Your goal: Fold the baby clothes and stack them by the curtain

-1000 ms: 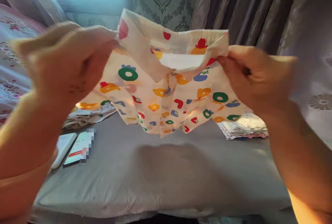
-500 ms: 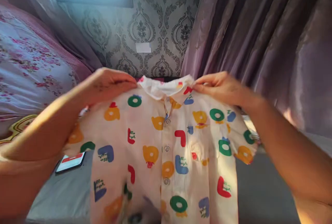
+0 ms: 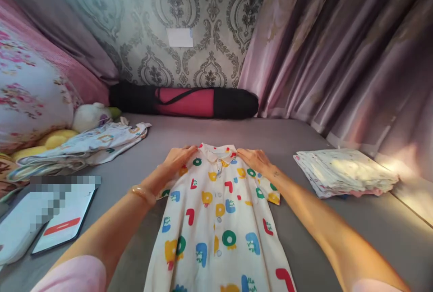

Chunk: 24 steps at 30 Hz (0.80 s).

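A white button-front shirt [image 3: 216, 220] printed with red, blue, green and yellow shapes is spread over the grey bed sheet [image 3: 270, 134], its collar pointing away from me. My left hand [image 3: 179, 159] pinches the shoulder just left of the collar, fingers closed on the cloth. On the collar's other side, my right hand [image 3: 257, 160] grips the right shoulder the same way. Both short sleeves show beyond my hands. The lower hem runs out of view at the bottom.
Folded clothes [image 3: 345, 170] are stacked at the right, with loose printed clothes [image 3: 98, 143] at the left. A tablet [image 3: 67, 220] lies near the left edge. A black and pink roll [image 3: 186, 102] rests along the patterned wall [image 3: 213, 17].
My hands have moved down and away with the shirt, from held up in front of me to the bed. The roll and both clothes piles have come into fuller view.
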Available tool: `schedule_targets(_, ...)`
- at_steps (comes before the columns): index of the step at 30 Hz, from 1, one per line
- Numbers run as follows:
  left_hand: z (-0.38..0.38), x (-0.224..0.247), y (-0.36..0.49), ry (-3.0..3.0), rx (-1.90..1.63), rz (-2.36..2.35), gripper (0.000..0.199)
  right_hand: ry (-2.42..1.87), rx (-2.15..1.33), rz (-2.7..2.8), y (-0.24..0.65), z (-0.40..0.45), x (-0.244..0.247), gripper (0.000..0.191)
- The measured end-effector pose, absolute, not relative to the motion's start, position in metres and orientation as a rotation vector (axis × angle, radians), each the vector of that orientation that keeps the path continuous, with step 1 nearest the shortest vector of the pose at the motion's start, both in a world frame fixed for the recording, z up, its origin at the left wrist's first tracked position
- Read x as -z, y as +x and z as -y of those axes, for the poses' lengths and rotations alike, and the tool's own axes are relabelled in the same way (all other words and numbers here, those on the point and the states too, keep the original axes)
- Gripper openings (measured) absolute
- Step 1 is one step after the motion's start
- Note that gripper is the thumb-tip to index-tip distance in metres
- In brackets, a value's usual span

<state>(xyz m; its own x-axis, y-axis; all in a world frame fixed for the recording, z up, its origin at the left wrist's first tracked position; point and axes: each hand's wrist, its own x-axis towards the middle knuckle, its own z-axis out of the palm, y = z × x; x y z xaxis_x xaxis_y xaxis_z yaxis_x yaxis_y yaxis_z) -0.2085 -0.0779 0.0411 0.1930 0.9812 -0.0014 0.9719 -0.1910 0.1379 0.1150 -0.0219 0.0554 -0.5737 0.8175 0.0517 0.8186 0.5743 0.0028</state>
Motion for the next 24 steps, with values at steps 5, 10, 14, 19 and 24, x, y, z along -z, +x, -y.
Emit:
schedule_targets(5,0.048,-0.049,-0.215,2.405,0.022,-1.993,0.046,-1.437,0.114,2.779,0.105,-0.013,-0.05,0.032)
schedule_targets(10,0.021,-0.057,-0.219,2.397,0.064,-2.045,0.049,-1.446,0.086,2.826,0.09,-0.047,-0.052,0.032)
schedule_targets(14,0.002,-0.049,-0.225,2.262,-0.136,-2.015,0.038,-1.505,-0.067,2.721,0.083,-0.062,-0.046,0.033)
schedule_targets(19,-0.024,-0.038,-0.226,1.913,-0.302,-2.107,0.044,-1.506,-0.489,2.41,0.069,-0.081,-0.033,0.029)
schedule_targets(24,-0.04,-0.037,-0.21,1.845,-0.342,-2.122,0.053,-1.514,-0.669,2.356,0.057,-0.095,-0.035,0.042)
